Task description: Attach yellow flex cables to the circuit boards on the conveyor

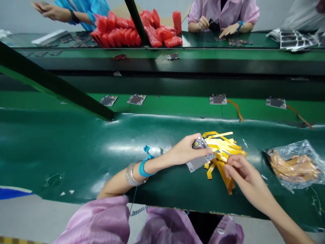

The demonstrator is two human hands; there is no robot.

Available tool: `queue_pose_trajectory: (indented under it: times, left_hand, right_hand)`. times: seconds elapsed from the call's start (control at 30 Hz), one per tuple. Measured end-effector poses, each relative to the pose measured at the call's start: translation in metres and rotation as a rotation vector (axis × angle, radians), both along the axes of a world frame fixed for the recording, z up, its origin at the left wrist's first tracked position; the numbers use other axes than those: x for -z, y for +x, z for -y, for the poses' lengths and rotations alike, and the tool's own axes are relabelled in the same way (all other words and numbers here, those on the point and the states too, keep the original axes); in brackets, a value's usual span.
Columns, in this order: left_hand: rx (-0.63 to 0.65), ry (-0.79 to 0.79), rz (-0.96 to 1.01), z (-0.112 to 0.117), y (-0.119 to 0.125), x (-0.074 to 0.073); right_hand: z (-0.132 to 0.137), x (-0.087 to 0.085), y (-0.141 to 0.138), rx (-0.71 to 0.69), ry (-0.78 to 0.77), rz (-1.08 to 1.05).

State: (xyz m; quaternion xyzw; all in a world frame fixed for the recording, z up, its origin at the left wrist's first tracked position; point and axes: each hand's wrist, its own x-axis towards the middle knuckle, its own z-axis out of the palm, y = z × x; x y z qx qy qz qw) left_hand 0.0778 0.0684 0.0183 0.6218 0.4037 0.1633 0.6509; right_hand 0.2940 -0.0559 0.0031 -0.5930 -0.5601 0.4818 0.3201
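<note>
My left hand (185,149) grips a grey circuit board (197,163) between thumb and fingers, tilted over the green table mat. Beyond the board's right edge lies a loose pile of yellow flat flex cables (227,145). My right hand (242,172) pinches one yellow flex cable (221,157) close to that edge. Whether the cable's end is seated in the board cannot be made out. A blue wrist strap (144,168) and a clear bangle (130,174) circle my left wrist.
On the green conveyor (172,104) ahead lie several circuit boards, two trailing orange cables. A clear bag of flex cables (294,166) rests at right. A dark green post (56,84) slants across the left. Opposite, two people work beside red bubble-wrapped packs (122,34).
</note>
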Motion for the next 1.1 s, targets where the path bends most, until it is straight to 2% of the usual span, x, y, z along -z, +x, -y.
queue_pose_trajectory:
  times: [0.07,0.23,0.47,0.9,1.1]
  left_hand:
    - [0.053,0.052,-0.011,0.005,0.000,-0.001]
    - [0.129,0.148,-0.071,0.014,-0.002,-0.005]
    - [0.216,0.116,-0.080,0.014,-0.006,-0.007]
    - [0.270,0.125,-0.135,0.011,-0.007,-0.006]
    - [0.290,0.178,-0.191,0.015,-0.007,-0.009]
  right_hand:
    - [-0.010,-0.003,-0.002,0.138,0.018,-0.030]
    - [-0.022,-0.008,-0.018,0.121,-0.068,-0.184]
    - [-0.021,-0.010,-0.021,0.170,-0.162,-0.395]
    - [-0.017,-0.007,-0.017,0.106,-0.204,-0.360]
    - [-0.019,-0.006,-0.015,-0.013,-0.243,-0.291]
